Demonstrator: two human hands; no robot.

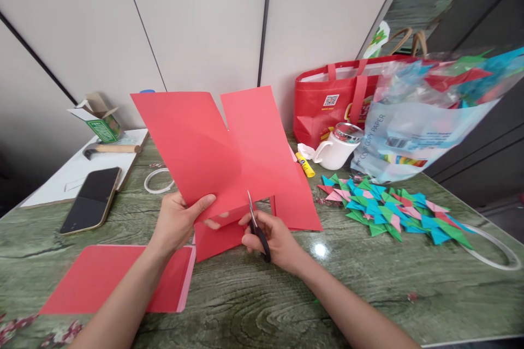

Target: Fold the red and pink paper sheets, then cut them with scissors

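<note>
Red paper held up mid-view above worktop, slit in its 12 o'clock edge. Left hand pinches it at paper's 7 o'clock, thumb on top. Right hand curled round scissors at paper's 5 o'clock, blades at lower edge. In view: red sheets at 8 o'clock, mug at 3.

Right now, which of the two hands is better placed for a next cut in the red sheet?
Probably the right hand: it holds the scissors, with the blades at the lower edge of the red sheet. The left hand looks less suited: it grips that sheet, thumb on top.
</note>
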